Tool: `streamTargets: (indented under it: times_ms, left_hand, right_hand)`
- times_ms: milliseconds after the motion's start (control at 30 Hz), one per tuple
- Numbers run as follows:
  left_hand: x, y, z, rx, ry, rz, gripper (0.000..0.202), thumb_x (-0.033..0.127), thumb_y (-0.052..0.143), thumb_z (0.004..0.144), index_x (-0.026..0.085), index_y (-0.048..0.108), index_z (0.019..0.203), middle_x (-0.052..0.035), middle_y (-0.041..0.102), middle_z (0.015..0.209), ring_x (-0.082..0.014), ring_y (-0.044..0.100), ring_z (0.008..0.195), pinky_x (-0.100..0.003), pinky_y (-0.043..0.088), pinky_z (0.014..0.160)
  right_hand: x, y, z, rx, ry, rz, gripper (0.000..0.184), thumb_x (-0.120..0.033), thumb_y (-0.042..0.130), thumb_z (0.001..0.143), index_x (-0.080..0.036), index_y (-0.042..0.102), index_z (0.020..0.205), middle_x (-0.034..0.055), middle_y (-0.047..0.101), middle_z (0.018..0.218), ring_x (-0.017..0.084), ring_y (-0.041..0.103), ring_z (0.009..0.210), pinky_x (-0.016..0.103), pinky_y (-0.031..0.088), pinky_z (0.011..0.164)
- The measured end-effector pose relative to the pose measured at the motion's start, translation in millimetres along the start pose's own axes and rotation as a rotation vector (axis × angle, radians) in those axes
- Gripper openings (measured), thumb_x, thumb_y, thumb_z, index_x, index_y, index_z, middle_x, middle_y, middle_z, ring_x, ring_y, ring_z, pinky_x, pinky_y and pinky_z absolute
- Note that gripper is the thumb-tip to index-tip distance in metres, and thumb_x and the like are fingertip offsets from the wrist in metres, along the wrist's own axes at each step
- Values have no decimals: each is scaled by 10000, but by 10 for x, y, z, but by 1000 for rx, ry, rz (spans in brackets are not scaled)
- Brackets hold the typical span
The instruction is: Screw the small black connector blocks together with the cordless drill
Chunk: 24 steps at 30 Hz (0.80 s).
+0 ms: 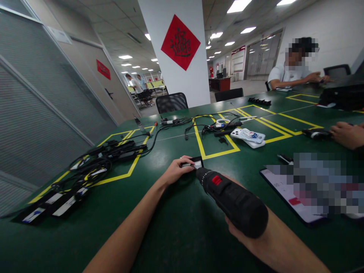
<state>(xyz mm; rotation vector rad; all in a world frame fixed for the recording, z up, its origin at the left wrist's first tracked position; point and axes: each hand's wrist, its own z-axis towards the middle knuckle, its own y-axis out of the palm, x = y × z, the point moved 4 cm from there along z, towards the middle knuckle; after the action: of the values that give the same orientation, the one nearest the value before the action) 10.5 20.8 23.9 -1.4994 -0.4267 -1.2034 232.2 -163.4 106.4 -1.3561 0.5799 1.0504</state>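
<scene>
My right hand (pixel 236 230) is wrapped round a black cordless drill (pixel 234 201) with a red switch on top; the drill's body hides most of its fingers. The drill's tip points away from me and meets, or nearly meets, a small black-edged box (pixel 201 162) with a pale inside. At the box's left side, my left hand (pixel 178 170) grips it against the green table, fingertips curled over the near edge. Whether the bit touches a screw is too small to tell.
Tangled black cables and adapters (pixel 113 153) lie at the left. Ahead are more cables (pixel 209 127) and phones in cases (pixel 248 136). A tablet-like screen (pixel 290 195) lies at the right, near another person's hand (pixel 348 134). A person (pixel 295 72) sits across the table.
</scene>
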Motion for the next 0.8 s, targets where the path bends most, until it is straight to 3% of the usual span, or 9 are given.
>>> streamTargets:
  times_ms: [200, 400, 533, 633, 800]
  left_hand:
    - [-5, -2, 0, -4, -8, -5, 288, 383, 650, 706, 180, 678, 908, -77, 518, 1216, -234, 497, 1117, -353, 367, 988]
    - [-13, -10, -3, -12, -19, -1, 278, 375, 643, 718, 180, 673, 914, -85, 511, 1223, -243, 492, 1128, -363, 355, 992]
    - [-4, -11, 1, -18, -8, -3, 279, 375, 645, 720, 179, 671, 916, -85, 515, 1212, -243, 493, 1125, -358, 356, 989]
    - [3, -13, 1, -14, -8, 6, 286, 382, 646, 717, 177, 673, 915, -85, 517, 1213, -244, 495, 1122, -351, 355, 990]
    - [-6, -13, 1, -9, -10, 21, 285, 379, 635, 725, 173, 671, 918, -86, 517, 1220, -243, 491, 1125, -355, 354, 992]
  right_hand:
    - [-4, -4, -2, -34, 23, 64, 651, -176, 539, 756, -267, 351, 1373, 53, 542, 1323, 254, 501, 1209, 402, 457, 962]
    - [56, 31, -18, -24, 62, 5, 749, -126, 560, 690, -238, 306, 1386, 71, 485, 1377, 248, 451, 1252, 431, 402, 1009]
    - [2, 9, -6, -33, 34, 11, 712, -141, 539, 711, -257, 308, 1375, 73, 443, 1411, 252, 440, 1260, 404, 455, 959]
    - [-25, 11, 5, -58, 61, 9, 720, -163, 538, 712, -243, 297, 1386, 88, 483, 1379, 274, 476, 1228, 410, 488, 914]
    - [31, 22, 20, -84, 111, 69, 709, -202, 563, 718, -220, 330, 1388, 104, 523, 1340, 293, 483, 1220, 454, 441, 958]
